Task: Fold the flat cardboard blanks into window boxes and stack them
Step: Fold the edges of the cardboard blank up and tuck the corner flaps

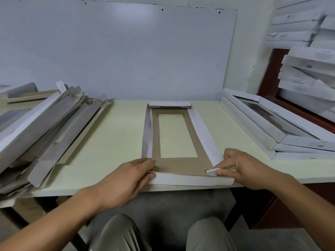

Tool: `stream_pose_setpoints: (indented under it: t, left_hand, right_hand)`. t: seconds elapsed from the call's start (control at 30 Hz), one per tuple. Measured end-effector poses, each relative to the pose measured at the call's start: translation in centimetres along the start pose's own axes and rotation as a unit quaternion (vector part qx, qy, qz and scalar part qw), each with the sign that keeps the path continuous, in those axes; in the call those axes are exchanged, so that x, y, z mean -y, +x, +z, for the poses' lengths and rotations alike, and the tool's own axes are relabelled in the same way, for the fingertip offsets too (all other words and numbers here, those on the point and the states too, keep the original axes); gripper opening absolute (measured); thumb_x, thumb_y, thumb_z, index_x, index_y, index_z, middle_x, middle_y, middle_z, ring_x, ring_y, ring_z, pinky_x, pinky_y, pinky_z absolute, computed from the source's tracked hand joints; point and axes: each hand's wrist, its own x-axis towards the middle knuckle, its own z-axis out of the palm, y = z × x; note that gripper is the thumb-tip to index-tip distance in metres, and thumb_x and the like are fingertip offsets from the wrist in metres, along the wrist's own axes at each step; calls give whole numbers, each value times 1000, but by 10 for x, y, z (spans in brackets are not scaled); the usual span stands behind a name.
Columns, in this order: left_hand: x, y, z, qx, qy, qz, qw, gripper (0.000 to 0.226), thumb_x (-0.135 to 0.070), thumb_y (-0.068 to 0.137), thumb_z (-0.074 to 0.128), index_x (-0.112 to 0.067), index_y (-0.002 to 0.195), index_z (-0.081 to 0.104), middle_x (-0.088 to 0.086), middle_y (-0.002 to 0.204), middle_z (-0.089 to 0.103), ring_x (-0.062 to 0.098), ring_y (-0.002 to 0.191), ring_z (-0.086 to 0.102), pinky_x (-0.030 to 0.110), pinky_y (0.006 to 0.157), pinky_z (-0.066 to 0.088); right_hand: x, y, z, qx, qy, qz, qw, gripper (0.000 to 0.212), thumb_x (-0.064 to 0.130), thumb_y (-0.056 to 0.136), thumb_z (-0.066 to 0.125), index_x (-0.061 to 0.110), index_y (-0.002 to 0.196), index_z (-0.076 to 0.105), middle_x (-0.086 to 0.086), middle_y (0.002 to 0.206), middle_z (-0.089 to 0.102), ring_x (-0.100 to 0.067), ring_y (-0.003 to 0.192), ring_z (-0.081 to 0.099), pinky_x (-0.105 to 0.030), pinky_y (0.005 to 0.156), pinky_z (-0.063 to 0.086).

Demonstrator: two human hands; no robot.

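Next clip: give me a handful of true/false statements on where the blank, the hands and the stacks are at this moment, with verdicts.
1. The blank on the table lies brown side up with its window cut-out showing. True.
2. The left hand is lifted clear of the blank. False: it rests on the blank's near left corner.
3. The right hand pinches a small white tab at the near right corner. True.
4. The flat blanks are piled on the right of the table. False: they lie on the left; folded boxes are stacked on the right.
5. The far end flap is already folded up. True.
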Motion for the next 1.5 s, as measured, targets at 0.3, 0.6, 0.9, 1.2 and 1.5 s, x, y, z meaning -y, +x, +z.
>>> stream_pose_setpoints:
  t: [0.3, 0.6, 0.9, 1.2, 1.5]
  left_hand:
    - [-5, 15, 2, -133, -71, -75, 986, 25, -24, 98, 55, -25, 74, 49, -11, 68, 48, 8, 69, 46, 19, 62, 33]
    - [3, 32, 6, -99, -109, -185, 972, 28, -19, 97, 49, -20, 70, 47, -4, 58, 47, 9, 58, 45, 21, 58, 37]
    - [6, 43, 18, -81, -78, -226, 968, 16, -16, 96, 43, -26, 107, 38, -6, 59, 51, 20, 63, 48, 35, 64, 39]
    - [2, 33, 29, -100, 46, -126, 986, 42, -63, 92, 35, -30, 79, 57, -15, 85, 49, 8, 91, 44, 34, 97, 26]
    - [6, 23, 43, -102, 31, -80, 991, 26, -42, 100, 47, -26, 86, 62, -10, 77, 49, 9, 80, 47, 33, 89, 34]
  right_hand:
    - [10, -1, -3, -55, 231, -26, 971, 20, 9, 78, 81, 25, 90, 81, -6, 86, 65, -10, 68, 57, -21, 67, 44]
    - [-4, 2, -26, 81, 382, 64, 918, 33, 2, 99, 48, 14, 104, 79, -15, 101, 74, -31, 96, 70, -31, 87, 56]
    - [5, 16, -4, -41, 259, 92, 961, 18, 18, 92, 68, 35, 96, 70, -2, 56, 40, -11, 52, 41, -16, 57, 39]
    - [17, 22, 9, -105, 141, 166, 970, 12, 18, 86, 68, 27, 79, 63, 13, 54, 57, -2, 50, 50, -23, 57, 42]
    - [45, 13, 19, -54, -171, 101, 979, 43, 52, 100, 28, 27, 86, 61, 16, 103, 48, -11, 100, 36, -29, 85, 34]
